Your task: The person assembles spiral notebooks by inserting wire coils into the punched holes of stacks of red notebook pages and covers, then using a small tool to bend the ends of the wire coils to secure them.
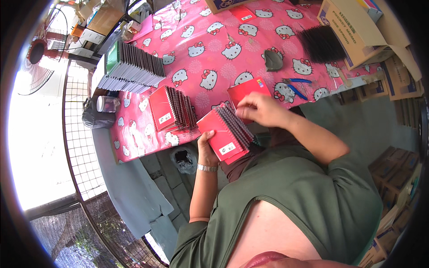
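Observation:
My left hand (206, 149) grips a small stack of red spiral notebooks (219, 138), its thumb lying on the top cover. The stack is held tilted over the table's front edge, with dark coils along its right side. My right hand (259, 109) is just beyond the coils, fingers curled and pinched together; whatever lies between them is too small or hidden to make out. Partly behind that hand, another red notebook or cover (248, 89) lies on the table. To the left sits a pile of red spiral notebooks (163, 109), coils facing right.
A pink patterned cloth covers the table (196, 67). Blue-handled pliers (297, 86) and a grey lump (273, 60) lie on the right, near black coils (319, 44) and an open cardboard box (353, 38). A taller notebook stack (134, 67) and a fan (38, 56) are at left.

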A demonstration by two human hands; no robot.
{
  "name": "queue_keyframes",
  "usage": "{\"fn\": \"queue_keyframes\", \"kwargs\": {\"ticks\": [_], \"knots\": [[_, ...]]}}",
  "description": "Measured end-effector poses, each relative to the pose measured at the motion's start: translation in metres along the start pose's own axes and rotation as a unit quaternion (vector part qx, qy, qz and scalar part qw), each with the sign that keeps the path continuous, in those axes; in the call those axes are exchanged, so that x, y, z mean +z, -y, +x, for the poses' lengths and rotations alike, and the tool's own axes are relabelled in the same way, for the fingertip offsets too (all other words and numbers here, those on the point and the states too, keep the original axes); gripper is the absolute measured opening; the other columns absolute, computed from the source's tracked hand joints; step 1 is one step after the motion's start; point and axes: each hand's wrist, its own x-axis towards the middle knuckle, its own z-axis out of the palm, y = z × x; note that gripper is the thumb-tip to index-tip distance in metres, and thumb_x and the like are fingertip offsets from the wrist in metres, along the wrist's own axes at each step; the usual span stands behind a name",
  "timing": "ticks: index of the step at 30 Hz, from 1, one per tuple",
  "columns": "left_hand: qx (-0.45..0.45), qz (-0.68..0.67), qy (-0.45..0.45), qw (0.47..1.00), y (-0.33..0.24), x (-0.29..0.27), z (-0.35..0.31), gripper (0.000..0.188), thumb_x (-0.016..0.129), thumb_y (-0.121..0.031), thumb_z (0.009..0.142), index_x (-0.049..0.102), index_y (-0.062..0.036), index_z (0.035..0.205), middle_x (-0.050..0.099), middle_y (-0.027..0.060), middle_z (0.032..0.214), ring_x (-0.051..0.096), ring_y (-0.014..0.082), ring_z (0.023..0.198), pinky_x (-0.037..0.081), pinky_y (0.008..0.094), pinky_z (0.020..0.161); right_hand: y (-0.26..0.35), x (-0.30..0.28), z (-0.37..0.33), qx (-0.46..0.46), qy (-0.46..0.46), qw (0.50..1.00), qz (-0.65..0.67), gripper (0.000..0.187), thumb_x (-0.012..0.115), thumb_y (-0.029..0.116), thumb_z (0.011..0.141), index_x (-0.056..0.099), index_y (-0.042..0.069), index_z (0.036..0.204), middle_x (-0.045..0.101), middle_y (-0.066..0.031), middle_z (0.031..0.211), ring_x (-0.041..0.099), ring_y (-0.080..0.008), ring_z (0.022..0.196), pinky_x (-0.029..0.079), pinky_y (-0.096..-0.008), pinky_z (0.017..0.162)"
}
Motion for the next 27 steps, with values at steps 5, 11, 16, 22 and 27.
{"fn": "queue_keyframes", "kwargs": {"ticks": [5, 11, 16, 22, 27], "knots": [[-0.029, 0.042, -0.089, 0.995, -0.009, -0.015, 0.008, 0.042, 0.065, -0.014, 0.078, 0.057, 0.0015, 0.117, 0.067, 0.0156, 0.107, 0.068, 0.0299, 0.095, 0.057, 0.0439, 0.088, -0.057, -0.051, 0.025, 0.039, -0.157, 0.986, -0.033, 0.027, 0.069, 0.025, 0.088, 0.068, 0.0, 0.098, 0.068, -0.0158, 0.092, 0.066, -0.0243, 0.082, 0.052, -0.0364, 0.076], [-0.038, 0.181, -0.1, 0.978, -0.028, -0.022, 0.046, 0.027, 0.067, -0.015, 0.082, 0.063, -0.0011, 0.105, 0.069, 0.0096, 0.098, 0.067, 0.0213, 0.089, 0.055, 0.0359, 0.084, -0.072, -0.103, 0.015, 0.061, -0.22, 0.93, -0.289, 0.026, 0.07, 0.019, 0.086, 0.067, 0.0, 0.104, 0.064, -0.0143, 0.098, 0.064, -0.0283, 0.089, 0.051, -0.0375, 0.082], [0.13, 0.416, -0.162, 0.886, -0.025, -0.013, 0.049, 0.049, 0.067, -0.016, 0.085, 0.054, 0.0055, 0.127, 0.064, 0.014, 0.114, 0.064, 0.0248, 0.095, 0.052, 0.0376, 0.088, -0.13, -0.149, -0.002, 0.065, -0.246, 0.876, -0.409, 0.029, 0.068, 0.021, 0.084, 0.064, 0.001, 0.105, 0.061, -0.0173, 0.105, 0.058, -0.037, 0.104, 0.048, -0.0443, 0.09], [0.414, 0.814, -0.172, 0.368, 0.0, 0.055, 0.03, 0.057, 0.071, -0.018, 0.078, 0.055, -0.0089, 0.132, 0.048, 0.0177, 0.137, 0.042, 0.0394, 0.126, 0.035, 0.0501, 0.107, -0.177, -0.193, 0.039, 0.105, -0.294, 0.791, -0.525, 0.028, 0.067, 0.024, 0.087, 0.064, 0.002, 0.105, 0.061, -0.0153, 0.108, 0.057, -0.0334, 0.104, 0.049, -0.045, 0.09], [0.354, 0.858, 0.115, 0.355, 0.056, 0.105, 0.083, 0.04, 0.072, -0.02, 0.079, 0.059, -0.0066, 0.115, 0.057, 0.0137, 0.121, 0.054, 0.0329, 0.115, 0.049, 0.0437, 0.094, -0.179, -0.206, 0.063, 0.211, -0.248, 0.781, -0.532, 0.022, 0.064, 0.017, 0.088, 0.065, 0.004, 0.106, 0.061, -0.0161, 0.113, 0.062, -0.0326, 0.105, 0.052, -0.0447, 0.088]]}}
